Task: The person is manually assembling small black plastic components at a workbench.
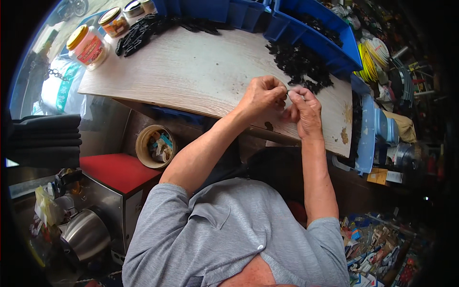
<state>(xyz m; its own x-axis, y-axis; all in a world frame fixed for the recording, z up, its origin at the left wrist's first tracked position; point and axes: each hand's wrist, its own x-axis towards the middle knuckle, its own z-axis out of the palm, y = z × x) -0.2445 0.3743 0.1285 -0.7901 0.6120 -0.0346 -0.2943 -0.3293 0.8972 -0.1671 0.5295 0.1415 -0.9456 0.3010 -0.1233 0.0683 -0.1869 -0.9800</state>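
Both hands up over the bench (191, 67), right half, close to the near edge. Left hand (265, 95) pinches with thumb and forefinger; right hand (308, 112) meets it tip to tip, fingers curled. Small part (288, 92), dark, gripped between the two sets of fingertips. Mostly hidden, so can't tell its shape from here. Neither hand rests flat.

Black pile (301, 64) of small pieces sits just past the hands, toward the far right corner, loose heap. Right bin (315, 31), blue, stands behind it with more black bits inside. Left bin (191, 9), also blue, at the middle of the far edge. Long black strips (143, 33) lie bunched near the far left corner, tailing off along the far edge toward the middle.

Left end of bench: yellow-lidded jar (88, 50) upright, second jar (113, 23) behind it, tin (133, 8) beyond that. Surface chipped near the near right corner. Blue tub (367, 138) just beside the right edge; can't tell if it touches.

Below the near edge, left side: round bucket (155, 146) with mixed scraps in it, just beside a red-topped cabinet (117, 172). Yellow coil (367, 62) off past the far right corner.
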